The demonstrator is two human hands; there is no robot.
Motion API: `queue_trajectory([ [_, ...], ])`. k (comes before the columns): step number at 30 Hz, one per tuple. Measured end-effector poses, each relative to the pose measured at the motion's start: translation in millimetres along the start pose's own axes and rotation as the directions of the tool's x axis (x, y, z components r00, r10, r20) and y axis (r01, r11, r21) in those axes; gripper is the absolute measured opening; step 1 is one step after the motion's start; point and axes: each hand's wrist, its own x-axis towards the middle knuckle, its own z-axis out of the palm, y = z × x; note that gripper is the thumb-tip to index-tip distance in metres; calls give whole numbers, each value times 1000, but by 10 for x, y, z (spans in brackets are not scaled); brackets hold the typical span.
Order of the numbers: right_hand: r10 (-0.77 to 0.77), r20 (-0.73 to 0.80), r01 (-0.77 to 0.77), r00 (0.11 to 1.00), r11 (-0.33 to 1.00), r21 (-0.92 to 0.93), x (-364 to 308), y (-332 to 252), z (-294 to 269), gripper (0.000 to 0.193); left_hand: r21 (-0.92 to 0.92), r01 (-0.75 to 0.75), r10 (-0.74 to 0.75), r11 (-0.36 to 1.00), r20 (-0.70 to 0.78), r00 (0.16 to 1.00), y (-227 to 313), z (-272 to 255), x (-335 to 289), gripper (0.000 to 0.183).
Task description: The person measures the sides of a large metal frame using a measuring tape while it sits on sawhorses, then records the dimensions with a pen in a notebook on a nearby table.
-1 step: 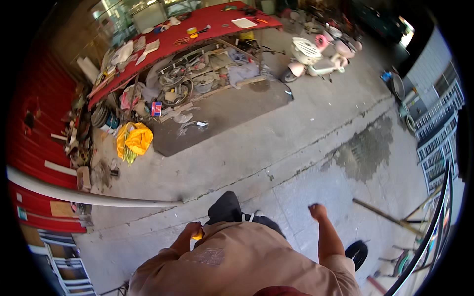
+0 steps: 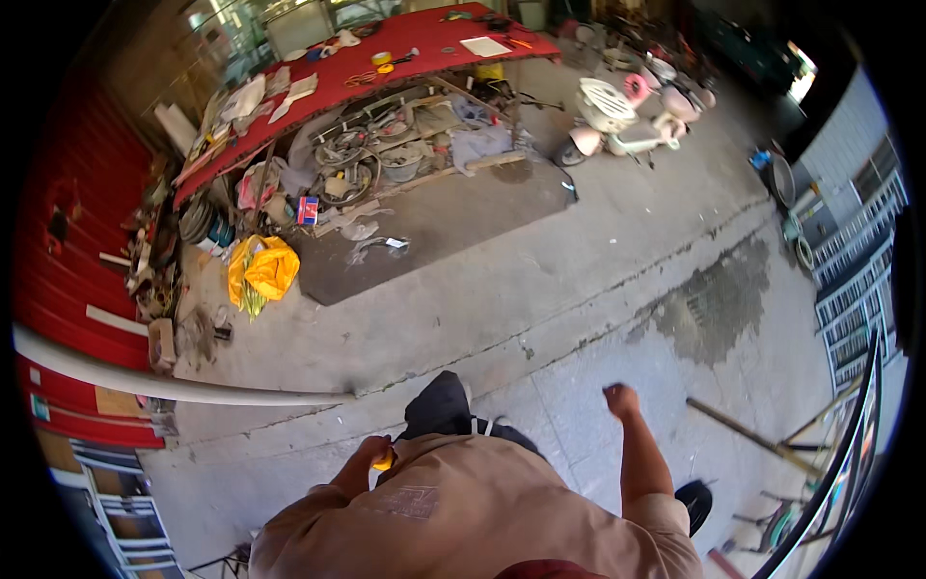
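Observation:
Down at the left of my body, my left hand (image 2: pixel 368 450) is closed around a small yellow object (image 2: pixel 386 460). Most of that object is hidden by the hand and shirt, so its kind does not show. My right hand (image 2: pixel 621 399) is held out ahead on the right, over the concrete floor, curled into a fist with nothing visible in it. It touches nothing around it. My dark trousers (image 2: pixel 439 407) show below the tan shirt (image 2: pixel 463 511), one leg forward.
A red-topped workbench (image 2: pixel 424 39) carries tools, papers and tape, with clutter beneath. A yellow bag (image 2: pixel 274 266) lies before it. A pale scooter (image 2: pixel 617 121) stands far right. A white pole (image 2: pixel 193 386) is on the left, metal ladders (image 2: pixel 854 280) at right, and a wooden bar (image 2: pixel 743 434) nearer.
My right hand is slightly farther forward, and the whole view has shifted a little. The left hand keeps its hold on the yellow object.

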Motion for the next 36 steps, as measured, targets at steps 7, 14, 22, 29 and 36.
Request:
queue_trajectory([
  [7,-199,-189,273,962,749,604,1956,-1887,-1068,26,-254,283,-285,925,33,958,252,-478,874,61],
  [14,-209,557,201,804,977,78,1957,-1349,-360,54,208,-211,223,955,-36,974,1196,-2268,2194,43],
  [22,360,739,-548,569,837,14,1925,-64,355,49,-466,-158,-57,871,-415,908,1925,-4198,3089,44],
  [29,-129,650,213,749,976,-51,4109,-974,-490,31,-390,141,-234,910,-201,951,2077,-4207,3368,55],
  [36,-319,266,285,909,945,161,7048,-2201,-1600,26,-492,262,-269,830,57,961,2924,-4054,3647,57],
])
